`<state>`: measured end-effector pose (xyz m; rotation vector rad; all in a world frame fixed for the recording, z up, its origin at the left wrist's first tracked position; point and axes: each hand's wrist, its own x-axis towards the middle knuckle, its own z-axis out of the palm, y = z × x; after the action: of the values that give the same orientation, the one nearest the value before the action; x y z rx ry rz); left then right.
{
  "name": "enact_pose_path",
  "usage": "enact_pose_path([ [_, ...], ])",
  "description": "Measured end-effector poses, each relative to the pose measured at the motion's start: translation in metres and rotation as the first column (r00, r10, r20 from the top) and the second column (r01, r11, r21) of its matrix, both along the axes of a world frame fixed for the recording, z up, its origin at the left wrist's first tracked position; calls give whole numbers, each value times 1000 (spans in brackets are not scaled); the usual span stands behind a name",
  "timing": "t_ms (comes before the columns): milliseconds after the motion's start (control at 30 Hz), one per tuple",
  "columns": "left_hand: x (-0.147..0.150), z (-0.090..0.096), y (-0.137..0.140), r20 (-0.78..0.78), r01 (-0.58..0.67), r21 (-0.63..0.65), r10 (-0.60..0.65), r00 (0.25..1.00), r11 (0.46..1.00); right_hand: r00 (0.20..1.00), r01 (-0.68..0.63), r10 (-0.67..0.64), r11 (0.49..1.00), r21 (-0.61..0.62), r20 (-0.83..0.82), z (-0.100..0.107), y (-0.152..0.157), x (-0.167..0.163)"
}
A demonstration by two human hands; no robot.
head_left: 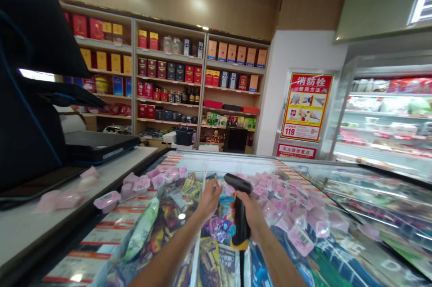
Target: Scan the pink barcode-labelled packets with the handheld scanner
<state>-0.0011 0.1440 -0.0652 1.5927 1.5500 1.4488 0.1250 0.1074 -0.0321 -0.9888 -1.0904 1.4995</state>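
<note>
In the middle of the head view my right hand [254, 215] is wrapped round the handle of a black and yellow barcode scanner [240, 221], its head tilted toward my left hand. A cord runs down from the handle. My left hand [211, 197] is just left of the scanner, fingers curled together over the glass; whatever they hold is hidden. Small pink plastic cups [300, 238] with barcode labels lie piled to the right of the scanner. More pink cups [141, 183] form a row on the left, and a few blurred ones [69, 198] rest on the counter edge.
Beneath my hands a glass-topped freezer [202, 161] holds colourful packets. A checkout terminal [30, 89] and a black scale-like device [101, 145] stand on the white counter [20, 237] at left. Shelves of boxes [168, 71] line the back wall; a lit chiller [388, 116] is at right.
</note>
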Motion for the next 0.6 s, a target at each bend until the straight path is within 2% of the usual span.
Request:
enact_pose_path([
  [100, -18, 4, -38, 142, 102, -111, -86, 986, 989, 997, 41, -46, 994, 100, 57, -4, 7, -32],
  [233, -22, 14, -76, 299, 122, -120, -81, 951, 985, 984, 30, -73, 966, 256, 160, -6, 6, -76],
  [267, -24, 17, -82, 329, 102, -108, -62, 942, 989, 983, -12, -38, 962, 272, 179, -7, 4, -84],
  [333, -33, 23, -90, 380, 55, -84, -19, 925, 995, 965, -209, 161, 948, 238, 208, -6, 3, -94],
  [400, -49, 27, -96, 420, 15, -69, 15, 907, 998, 879, -451, 407, 878, 158, 250, -5, 8, -99],
  [433, -59, 29, -99, 438, -3, -65, 31, 899, 998, 834, -522, 471, 842, 136, 287, -4, 14, -101],
  [467, -69, 30, -102, 455, -22, -62, 48, 889, 998, 810, -548, 479, 824, 146, 338, -2, 24, -104],
  [533, -90, 31, -107, 486, -63, -56, 82, 870, 996, 814, -505, 351, 821, 265, 463, 3, 50, -117],
  [600, -109, 31, -111, 516, -118, -46, 125, 848, 992, 791, -447, 121, 783, 432, 599, 9, 81, -140],
])
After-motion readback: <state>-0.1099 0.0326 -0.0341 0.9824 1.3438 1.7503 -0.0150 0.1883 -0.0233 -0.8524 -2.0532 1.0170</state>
